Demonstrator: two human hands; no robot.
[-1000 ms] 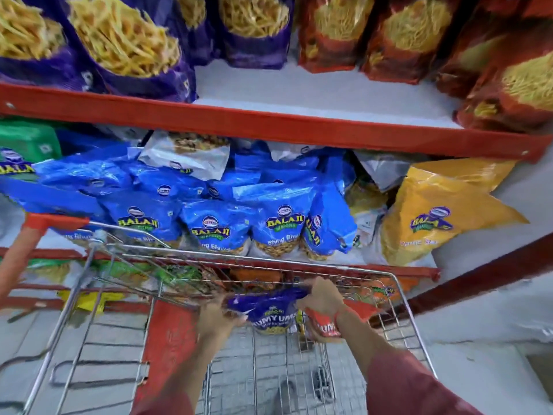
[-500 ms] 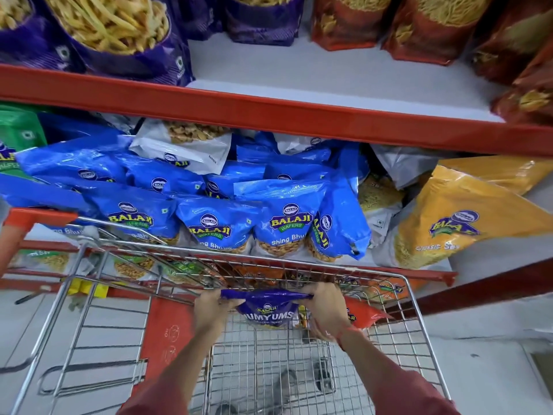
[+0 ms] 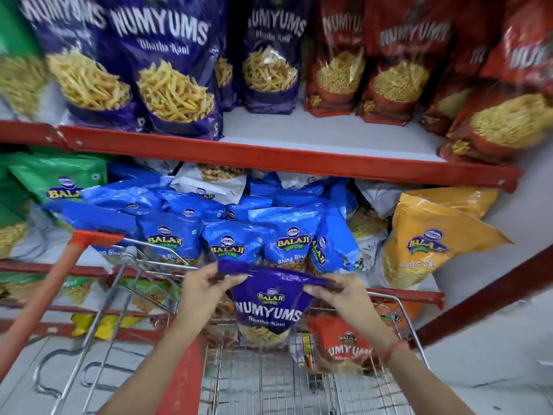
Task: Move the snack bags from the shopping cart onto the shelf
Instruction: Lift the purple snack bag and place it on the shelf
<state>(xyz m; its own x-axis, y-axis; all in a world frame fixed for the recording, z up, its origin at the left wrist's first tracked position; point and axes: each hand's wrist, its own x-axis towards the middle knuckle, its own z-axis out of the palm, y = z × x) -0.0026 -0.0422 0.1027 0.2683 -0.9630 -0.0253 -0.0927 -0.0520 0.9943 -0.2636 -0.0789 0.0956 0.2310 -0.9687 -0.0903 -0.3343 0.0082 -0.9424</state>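
Now both hands [image 3: 206, 287] [image 3: 338, 292] grip the purple snack bag's [image 3: 267, 313] top corners, bag hanging below.

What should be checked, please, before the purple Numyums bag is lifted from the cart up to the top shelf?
1. Grip: left hand and right hand each pinch a top corner of the purple bag: ok.
2. Bag clear of the cart: its bottom hangs at rim level, above the basket floor: ok.
3. Landing spot: bare top shelf between the purple Numyums bags and the red ones: ok.
4. Matching product: same purple Numyums print as the shelf bags: ok.
5. Path upward: the red shelf edge lies between bag and gap; clearance: cannot tell.
6. Red bag left in the cart: not ok, yet to move.
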